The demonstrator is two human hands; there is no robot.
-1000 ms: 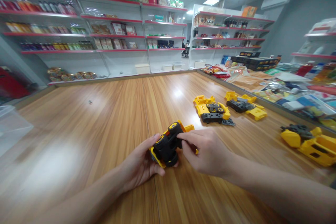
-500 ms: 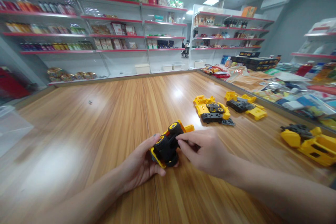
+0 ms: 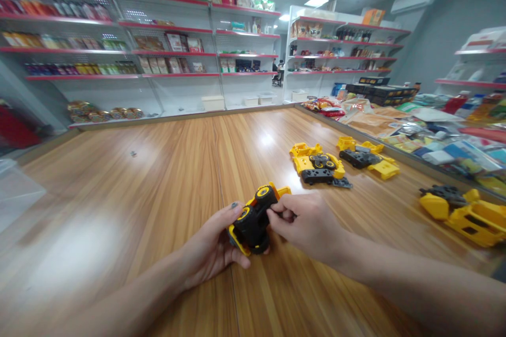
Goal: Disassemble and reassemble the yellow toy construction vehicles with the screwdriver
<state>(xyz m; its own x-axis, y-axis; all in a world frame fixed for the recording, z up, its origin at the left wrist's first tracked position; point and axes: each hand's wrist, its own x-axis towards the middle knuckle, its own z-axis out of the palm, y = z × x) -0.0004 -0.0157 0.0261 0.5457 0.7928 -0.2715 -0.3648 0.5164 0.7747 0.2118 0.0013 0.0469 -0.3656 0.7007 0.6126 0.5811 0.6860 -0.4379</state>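
While three clusters of toy parts (image 3: pixel 318 163) lie on the right of the surface (image 3: pixel 177 168), the toy truck (image 3: pixel 253 224) is up in both hands, near side, centre. One cluster sits just beyond the right hand (image 3: pixel 308 221), one behind it to the right, one out by the right edge. Small metal bits (image 3: pixel 133 153) far left, clear bin (image 3: pixel 18 189) at left edge. Heap of packets (image 3: pixel 395 124) past the right rim, stocked shelves (image 3: pixel 177 54) behind. Right hand blocks the view of the truck's right end.

Left hand: palm up under the truck, fingers clamped on the body, thumb over the near wheel. Truck is tilted, wheels and black underside towards the camera. Right hand: comes in from the right, knuckles up, thumb and index bunched at the underside. Can't tell if they're clamped on something small.

Vs 1 s ago: right index was nearly straight along the underside, now it's bent and curled in by the thumb. Left grip unchanged, part clusters same layout. Whole view slid slightly left.
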